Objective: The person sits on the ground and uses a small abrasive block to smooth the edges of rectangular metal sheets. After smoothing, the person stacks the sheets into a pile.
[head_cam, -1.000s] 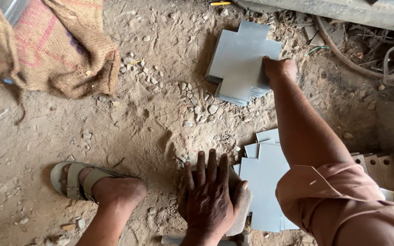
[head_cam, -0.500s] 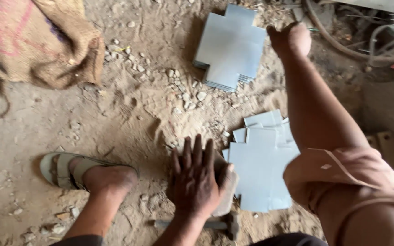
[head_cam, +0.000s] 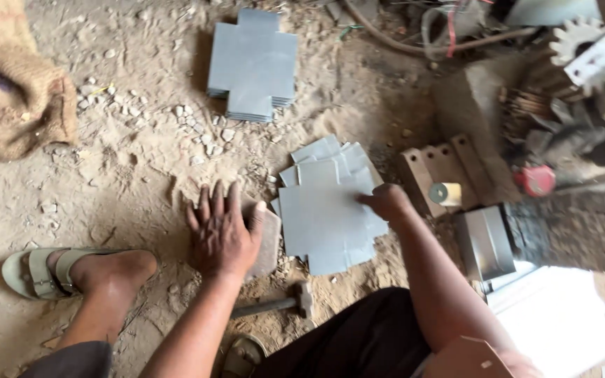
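The right hand (head_cam: 386, 201), which a second ago reached far out to the neat stack of cross-shaped sheets (head_cam: 252, 63), has come back and now rests on the loose pile of grey metal sheets (head_cam: 330, 210) near the knees; the left hand (head_cam: 222, 231) has stayed pressed flat on the flat stone block (head_cam: 269, 241), fingers (head_cam: 211, 206) spread wide. The right hand's fingers are curled against the top sheet's right edge; whether they grip it I cannot tell. Around lie a burlap sack (head_cam: 15, 98), scattered pebbles (head_cam: 197, 129), a hammer (head_cam: 278, 304) on the dirt floor (head_cam: 106, 182) just below the block, a small metal box (head_cam: 486, 241), and a sandalled foot (head_cam: 71, 271). The loose pile lies just beside the left hand, touching the block.
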